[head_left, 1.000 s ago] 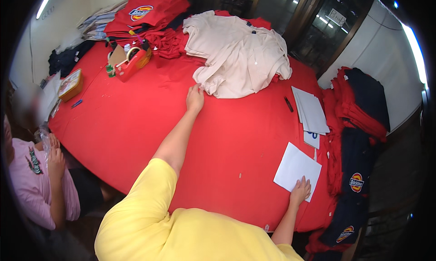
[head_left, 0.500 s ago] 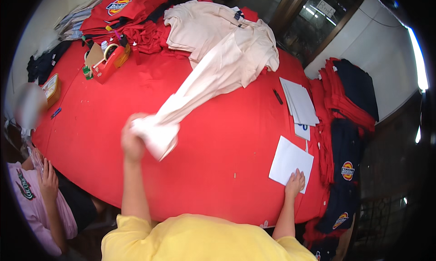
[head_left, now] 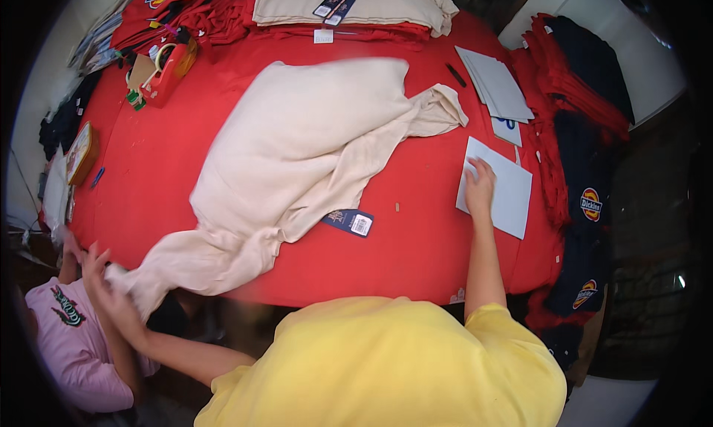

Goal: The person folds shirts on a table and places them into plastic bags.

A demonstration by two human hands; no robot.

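A cream knit shirt (head_left: 297, 137) lies spread and wrinkled across the red-covered table (head_left: 401, 256), with a dark blue hang tag (head_left: 349, 222) showing beside its lower edge. My left hand (head_left: 119, 304) is past the table's left front edge, closed on the drawn-out end of the shirt; its fingers are long and slightly blurred, and the thumb is hidden. On the right, my right hand (head_left: 479, 182) rests with fingers apart on a white sheet (head_left: 509, 204), near its left side.
Folded cream shirts (head_left: 364, 7) with tags lie at the back. A red tape dispenser (head_left: 169, 74) and a yellow box (head_left: 82, 154) are at left. White papers (head_left: 490, 78), a dark pen-like tool (head_left: 455, 75) and folded garments (head_left: 587, 78) are at right. A co-worker in pink (head_left: 74, 345) sits close by at left.
The cream shirt has come off the back pile and now covers the table's middle. My left hand has moved left and nearer to me. My right hand has shifted upward on the sheet.
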